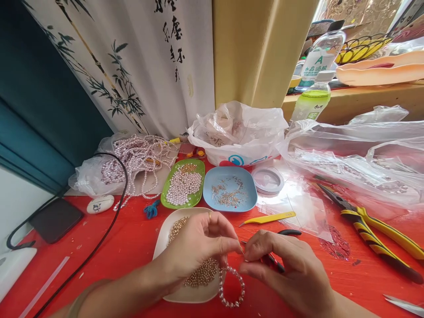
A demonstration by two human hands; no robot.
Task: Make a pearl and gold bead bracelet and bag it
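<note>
Red table, 1 green tray, 1 blue tray, yellow-and-black pliers

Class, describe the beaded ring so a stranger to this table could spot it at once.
On the red tabletop, find the cream, rounded tray nearest the person. At its right edge, just below the bare left hand, is a small ring of shiny, pinkish-silver round beads. Unlike the loose gold beads in the tray, these form one loop.

head view faces forward and down, close above the table.
</note>
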